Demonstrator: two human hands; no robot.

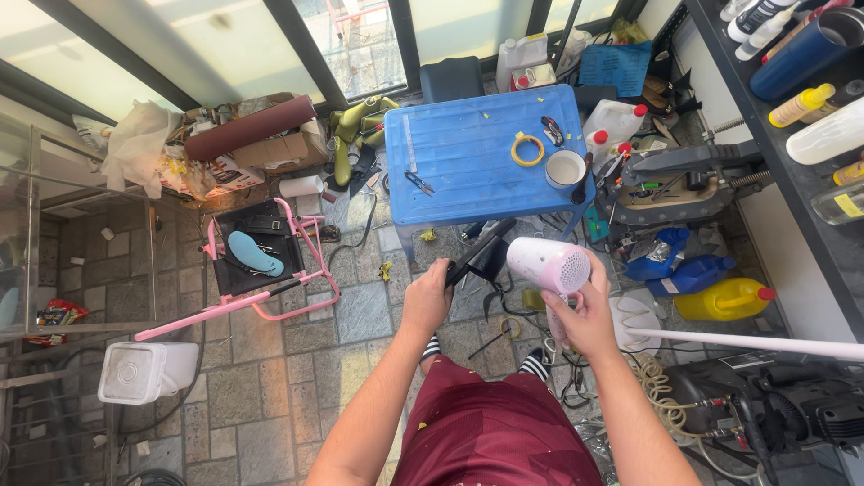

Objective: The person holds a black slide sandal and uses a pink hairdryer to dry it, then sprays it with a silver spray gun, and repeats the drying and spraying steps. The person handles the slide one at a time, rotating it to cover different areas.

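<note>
Head view: left hand (427, 301) closed on a flat black piece (480, 254), long axis slanting up and right, far end toward the blue worktop (450, 171). Right hand (587, 317) wrapped round the handle of a pink dryer (549, 265), barrel lying crosswise, rear grille facing the camera. Black piece just left of the dryer, its upper end nearly touching the barrel's left end. Both low, above the stone floor (270, 378).

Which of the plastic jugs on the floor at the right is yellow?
The yellow jug with the red cap, lying on its side farthest right. The two jugs beside it are blue; the one near the table is white.
</note>
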